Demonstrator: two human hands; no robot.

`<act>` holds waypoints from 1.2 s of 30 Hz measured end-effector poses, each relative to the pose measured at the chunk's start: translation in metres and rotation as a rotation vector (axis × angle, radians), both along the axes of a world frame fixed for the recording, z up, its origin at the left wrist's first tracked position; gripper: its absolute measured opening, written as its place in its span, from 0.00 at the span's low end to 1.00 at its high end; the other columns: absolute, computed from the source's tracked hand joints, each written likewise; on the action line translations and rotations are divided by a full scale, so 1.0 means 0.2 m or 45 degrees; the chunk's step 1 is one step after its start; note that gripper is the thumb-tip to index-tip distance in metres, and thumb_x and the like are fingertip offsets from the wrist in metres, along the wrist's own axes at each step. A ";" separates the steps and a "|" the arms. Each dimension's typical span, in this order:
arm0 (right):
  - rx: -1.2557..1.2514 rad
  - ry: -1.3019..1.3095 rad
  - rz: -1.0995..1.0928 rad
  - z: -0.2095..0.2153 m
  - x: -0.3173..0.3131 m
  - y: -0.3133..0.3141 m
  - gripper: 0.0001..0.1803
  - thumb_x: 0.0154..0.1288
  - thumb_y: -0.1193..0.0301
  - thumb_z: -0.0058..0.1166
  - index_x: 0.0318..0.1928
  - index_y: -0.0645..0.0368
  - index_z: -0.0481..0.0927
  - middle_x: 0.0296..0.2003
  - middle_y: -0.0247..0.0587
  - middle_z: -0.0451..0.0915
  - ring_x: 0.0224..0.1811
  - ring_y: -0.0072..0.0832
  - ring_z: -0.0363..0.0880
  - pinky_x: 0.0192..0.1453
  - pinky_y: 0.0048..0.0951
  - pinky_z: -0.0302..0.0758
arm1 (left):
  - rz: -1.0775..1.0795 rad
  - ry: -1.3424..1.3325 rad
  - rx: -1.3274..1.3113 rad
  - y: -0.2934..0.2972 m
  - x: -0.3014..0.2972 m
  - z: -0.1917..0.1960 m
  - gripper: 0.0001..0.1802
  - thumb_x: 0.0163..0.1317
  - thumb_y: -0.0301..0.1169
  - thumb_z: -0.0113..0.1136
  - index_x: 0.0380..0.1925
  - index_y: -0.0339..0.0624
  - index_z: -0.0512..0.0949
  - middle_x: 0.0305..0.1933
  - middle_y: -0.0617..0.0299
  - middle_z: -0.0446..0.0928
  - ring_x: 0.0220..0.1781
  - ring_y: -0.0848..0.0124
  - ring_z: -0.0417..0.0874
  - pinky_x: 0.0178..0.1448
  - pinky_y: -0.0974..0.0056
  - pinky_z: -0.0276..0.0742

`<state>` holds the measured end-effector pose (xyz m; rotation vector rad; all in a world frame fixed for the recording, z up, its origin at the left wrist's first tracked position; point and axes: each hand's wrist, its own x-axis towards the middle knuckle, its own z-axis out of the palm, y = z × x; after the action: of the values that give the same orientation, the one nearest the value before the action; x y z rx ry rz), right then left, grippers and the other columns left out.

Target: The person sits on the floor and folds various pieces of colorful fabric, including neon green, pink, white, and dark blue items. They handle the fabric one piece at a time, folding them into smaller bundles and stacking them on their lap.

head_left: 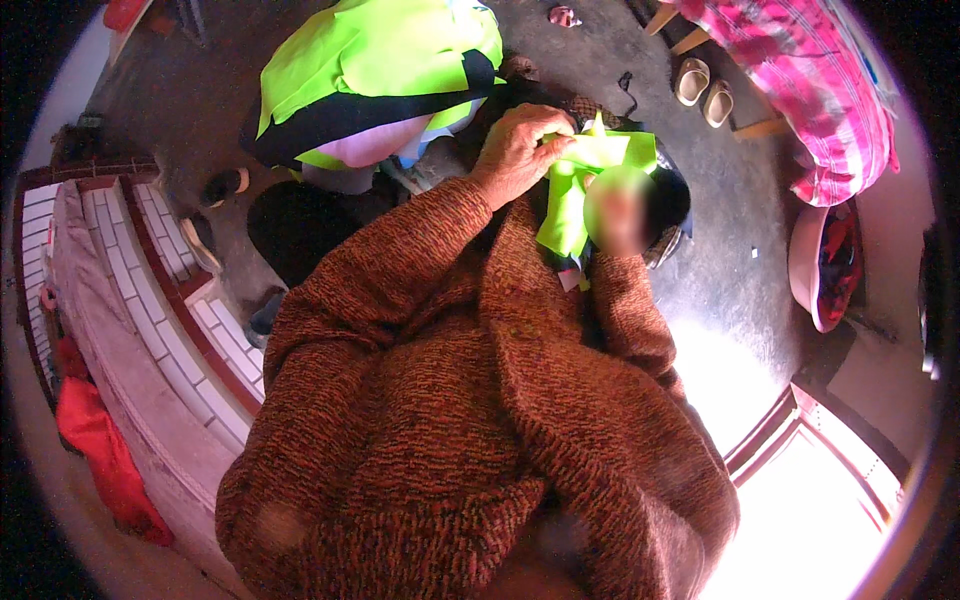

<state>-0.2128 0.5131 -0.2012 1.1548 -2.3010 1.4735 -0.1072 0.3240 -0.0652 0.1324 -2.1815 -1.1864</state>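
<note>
The left hand point(520, 155) pinched the edge of a neon yellow-green fabric piece point(567, 215) between thumb and fingers, in front of the brown knitted cardigan point(430, 430). The right hand point(620, 210) overlapped the fabric's right side, its grip too blurred to tell.

pale clogs point(692, 82), paired on grey floor point(720, 200), upper right | pink checked cloth point(800, 75) hanging beside them | pink basin point(805, 262) below the cloth, dark-red contents | white bricks point(140, 285) with red-brown borders, left | red cloth point(100, 450), lower left | glaring bright patch point(810, 510), lower right | crumpled scrap point(564, 16) on floor, top
</note>
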 end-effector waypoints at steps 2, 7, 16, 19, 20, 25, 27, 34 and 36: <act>0.026 -0.068 0.046 -0.01 -0.01 0.01 0.10 0.56 0.66 0.55 0.37 0.57 0.77 0.30 0.36 0.77 0.29 0.28 0.75 0.33 0.27 0.74 | 0.021 0.020 0.067 -0.03 0.02 0.03 0.05 0.50 0.28 0.59 0.26 0.39 0.75 0.32 0.58 0.77 0.38 0.59 0.77 0.45 0.60 0.71; -0.355 -1.052 0.457 -0.05 -0.04 0.05 0.19 0.60 0.65 0.49 0.50 0.58 0.68 0.40 0.38 0.73 0.42 0.30 0.72 0.50 0.33 0.70 | 0.113 0.030 0.250 -0.09 0.06 0.10 0.05 0.54 0.26 0.59 0.30 0.37 0.75 0.32 0.60 0.78 0.30 0.73 0.78 0.35 0.70 0.73; -1.254 -2.189 0.842 0.06 0.00 -0.03 0.37 0.49 0.70 0.56 0.62 0.58 0.59 0.57 0.50 0.65 0.59 0.44 0.64 0.65 0.46 0.59 | 0.105 0.031 0.668 -0.12 0.09 0.07 0.05 0.57 0.27 0.58 0.33 0.37 0.76 0.29 0.67 0.76 0.28 0.82 0.73 0.32 0.76 0.70; -1.205 -2.062 0.952 0.19 0.05 -0.09 0.41 0.45 0.71 0.59 0.62 0.58 0.58 0.58 0.51 0.64 0.60 0.47 0.63 0.66 0.50 0.56 | 0.186 0.061 0.658 -0.16 0.12 0.08 0.06 0.57 0.25 0.58 0.34 0.36 0.75 0.29 0.66 0.76 0.31 0.82 0.74 0.35 0.75 0.71; -1.183 -1.989 0.963 0.30 0.11 -0.12 0.41 0.44 0.71 0.60 0.62 0.58 0.58 0.58 0.51 0.65 0.60 0.47 0.64 0.66 0.51 0.57 | 0.209 0.128 0.705 -0.17 0.13 0.08 0.06 0.56 0.23 0.57 0.35 0.35 0.75 0.30 0.65 0.76 0.33 0.81 0.75 0.37 0.75 0.72; -1.064 -1.977 0.735 0.25 0.07 -0.11 0.41 0.42 0.73 0.62 0.61 0.58 0.61 0.58 0.50 0.66 0.60 0.47 0.63 0.66 0.52 0.56 | 0.283 0.278 0.771 -0.22 0.15 0.14 0.07 0.56 0.20 0.56 0.37 0.36 0.75 0.34 0.64 0.77 0.36 0.80 0.76 0.42 0.74 0.72; -1.039 -1.984 0.756 0.26 0.07 -0.12 0.40 0.45 0.72 0.62 0.61 0.58 0.61 0.58 0.49 0.65 0.61 0.45 0.62 0.66 0.51 0.55 | 0.291 0.231 0.618 -0.24 0.17 0.12 0.09 0.58 0.21 0.54 0.40 0.38 0.75 0.37 0.65 0.77 0.38 0.80 0.75 0.43 0.73 0.72; -1.035 -2.169 1.260 0.02 -0.08 -0.04 0.37 0.50 0.66 0.61 0.61 0.57 0.61 0.59 0.46 0.64 0.60 0.42 0.63 0.65 0.46 0.58 | 0.313 0.161 0.118 -0.20 0.18 0.21 0.07 0.48 0.21 0.55 0.30 0.39 0.73 0.34 0.59 0.75 0.38 0.69 0.76 0.44 0.67 0.72; -0.959 -2.023 0.793 0.27 0.07 -0.11 0.37 0.51 0.64 0.60 0.61 0.57 0.60 0.58 0.47 0.64 0.60 0.42 0.64 0.64 0.46 0.60 | 0.334 0.189 0.025 -0.22 0.19 0.19 0.08 0.46 0.20 0.57 0.29 0.39 0.73 0.38 0.57 0.74 0.42 0.65 0.75 0.47 0.65 0.70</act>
<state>-0.1984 0.4909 -0.1469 0.3382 -1.2118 3.9553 -0.0694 0.2808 -0.0270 0.3182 -1.9548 -1.0358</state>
